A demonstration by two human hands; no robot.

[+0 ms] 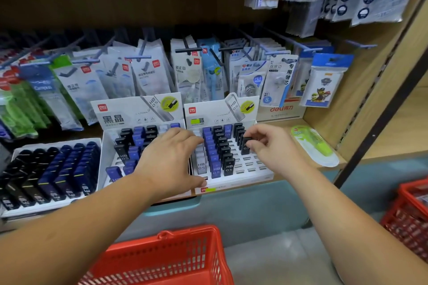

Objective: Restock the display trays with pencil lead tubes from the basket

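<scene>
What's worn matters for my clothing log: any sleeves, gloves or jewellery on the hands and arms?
Nothing worn shows: left hand and right hand ungloved, no rings or watch; both forearms bare to the frame edge.

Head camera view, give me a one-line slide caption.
Right hand pinches a black tube over the right tray; left hand rests on the left tray, red basket below.

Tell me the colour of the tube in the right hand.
The tube is black, pinched in the right hand; head view shows it best.
</scene>
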